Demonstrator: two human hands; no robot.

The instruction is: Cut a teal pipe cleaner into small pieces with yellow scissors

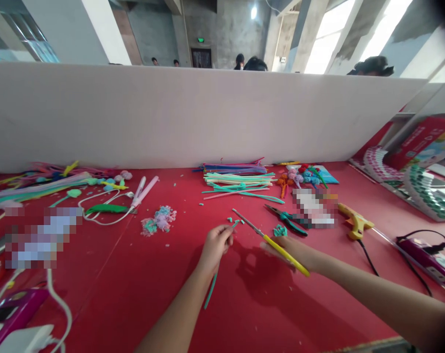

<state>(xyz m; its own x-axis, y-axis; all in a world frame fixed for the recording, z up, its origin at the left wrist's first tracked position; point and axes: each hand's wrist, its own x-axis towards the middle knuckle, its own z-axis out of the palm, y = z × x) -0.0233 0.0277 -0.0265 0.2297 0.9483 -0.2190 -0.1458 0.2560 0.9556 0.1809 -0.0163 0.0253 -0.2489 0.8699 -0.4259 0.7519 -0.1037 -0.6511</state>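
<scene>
My left hand [218, 241] pinches a thin green pipe cleaner [211, 290]; its short tip sticks out above the fingers and its long end hangs down below. To the right, my right hand [290, 250] grips yellow-handled scissors [286, 255], whose blades point up and left, close to the green tip. Several short green cut pieces [229, 219] lie on the red table [134, 294] by the blades. A small green curled bundle [280, 230] lies just beyond my right hand.
Pliers [290, 219] and a yellow glue gun [356, 221] lie on the right. Bundled pipe cleaners [240, 180] sit before the white partition [207, 117]. Pink-blue fluff [159, 220], a pink hair-iron-like tool [144, 192] and white cables are on the left. Purple power strips [428, 260] lie at both sides.
</scene>
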